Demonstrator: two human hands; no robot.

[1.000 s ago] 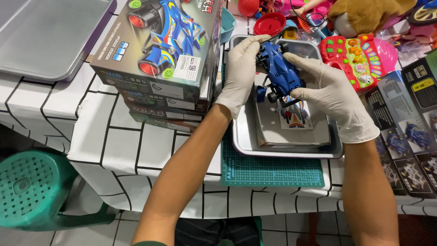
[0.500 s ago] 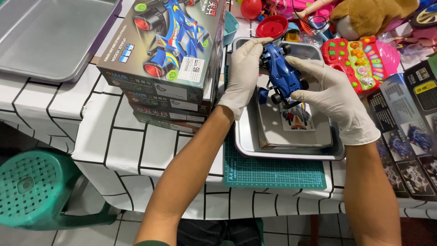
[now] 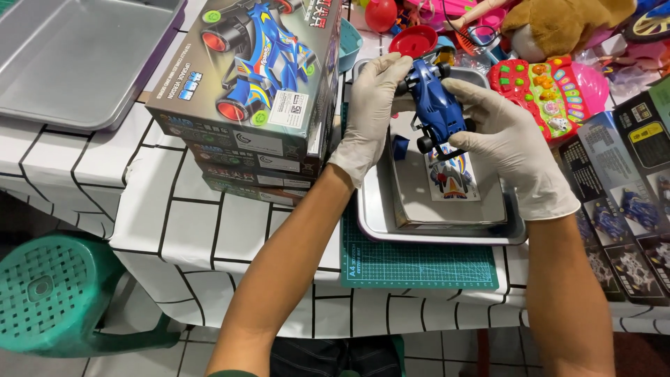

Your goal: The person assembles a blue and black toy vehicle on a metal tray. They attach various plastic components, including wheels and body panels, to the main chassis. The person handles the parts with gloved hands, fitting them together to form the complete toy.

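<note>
Head view shows both gloved hands holding a blue toy car (image 3: 438,108) above a metal tray (image 3: 373,209): the left hand (image 3: 372,105) grips its front end, the right hand (image 3: 508,139) wraps its side and rear. The step looks like fitting or checking the car's hard plastic body; any next move calls for a steady two-handed grip. Its wheels are small and black. A flat grey booklet (image 3: 447,188) lies in the tray, a green cutting mat (image 3: 419,265) beneath, glossy stacked boxes (image 3: 251,105) just beside.
</note>
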